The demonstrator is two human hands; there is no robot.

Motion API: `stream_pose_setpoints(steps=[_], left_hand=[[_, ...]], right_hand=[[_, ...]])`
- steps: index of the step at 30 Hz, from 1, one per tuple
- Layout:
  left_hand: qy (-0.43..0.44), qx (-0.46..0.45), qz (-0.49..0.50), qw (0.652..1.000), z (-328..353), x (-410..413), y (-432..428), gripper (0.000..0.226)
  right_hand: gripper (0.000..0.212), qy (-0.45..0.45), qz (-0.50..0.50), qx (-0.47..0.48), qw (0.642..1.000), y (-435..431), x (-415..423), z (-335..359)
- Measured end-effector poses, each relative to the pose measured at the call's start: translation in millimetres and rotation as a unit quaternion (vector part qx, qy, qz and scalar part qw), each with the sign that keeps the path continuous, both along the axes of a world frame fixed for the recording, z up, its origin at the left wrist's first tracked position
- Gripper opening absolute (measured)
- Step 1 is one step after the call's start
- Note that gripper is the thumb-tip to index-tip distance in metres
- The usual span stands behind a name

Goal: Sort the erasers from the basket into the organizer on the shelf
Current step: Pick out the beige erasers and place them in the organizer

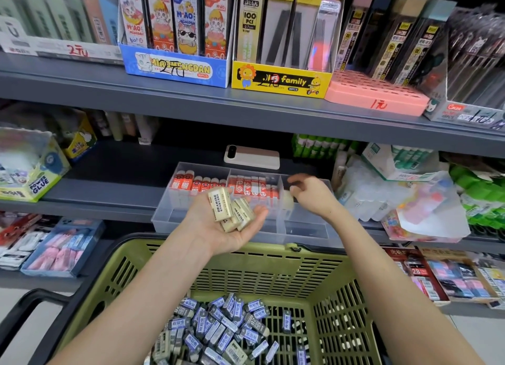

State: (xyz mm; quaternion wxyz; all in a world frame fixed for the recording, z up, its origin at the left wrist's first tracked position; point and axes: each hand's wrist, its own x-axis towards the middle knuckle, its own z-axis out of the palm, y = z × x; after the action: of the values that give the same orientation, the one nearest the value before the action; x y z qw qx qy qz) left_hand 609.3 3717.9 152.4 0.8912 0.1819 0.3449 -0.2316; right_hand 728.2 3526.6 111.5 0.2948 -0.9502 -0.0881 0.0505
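Cream erasers point(231, 211) on upturned left hand point(211, 229), right hand point(311, 195) over organizer point(168, 213), basket point(273, 258) below

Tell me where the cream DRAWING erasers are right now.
Head view, centre: the cream DRAWING erasers lie in the upturned left hand, held in front of the clear organizer on the middle shelf, above the green basket.

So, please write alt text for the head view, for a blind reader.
The left hand carries cream erasers on its palm while the right hand pinches one eraser over the organizer; a green basket of blue-labelled erasers sits below.
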Motion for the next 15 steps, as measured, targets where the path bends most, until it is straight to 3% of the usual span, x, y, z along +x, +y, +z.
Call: stream_pose_setpoints(steps=[3, 6, 10, 12, 13, 15], left_hand=[[0.0, -0.019, -0.008, 1.0, 3.3, 0.2, -3.5, 0.029], [-0.008, -0.016, -0.025, 1.0, 4.3, 1.0, -6.5, 0.029], [-0.037, 0.016, -0.033, 0.999, 6.3, 0.2, -13.3, 0.02], [-0.042, 0.062, -0.021, 0.997, 4.7, 1.1, -16.7, 0.032], [-0.045, 0.077, -0.02, 0.996, 4.6, 0.7, -18.0, 0.037], [-0.051, 0.082, -0.032, 0.995, 4.7, -0.2, -19.6, 0.035]], right_hand=[[0.028, -0.12, -0.006, 0.022, 0.993, 7.1, -22.6, 24.0], [0.03, -0.173, 0.097, 0.13, 0.971, 27.8, -63.5, 53.2], [0.04, -0.224, 0.166, -0.02, 0.96, 54.5, -106.2, 68.4], [0.034, -0.254, 0.145, -0.067, 0.954, 62.7, -116.0, 70.0], [0.028, -0.246, 0.141, -0.043, 0.958, 64.1, -119.0, 69.8], [0.014, -0.157, 0.13, 0.091, 0.975, 61.0, -121.0, 70.9]])
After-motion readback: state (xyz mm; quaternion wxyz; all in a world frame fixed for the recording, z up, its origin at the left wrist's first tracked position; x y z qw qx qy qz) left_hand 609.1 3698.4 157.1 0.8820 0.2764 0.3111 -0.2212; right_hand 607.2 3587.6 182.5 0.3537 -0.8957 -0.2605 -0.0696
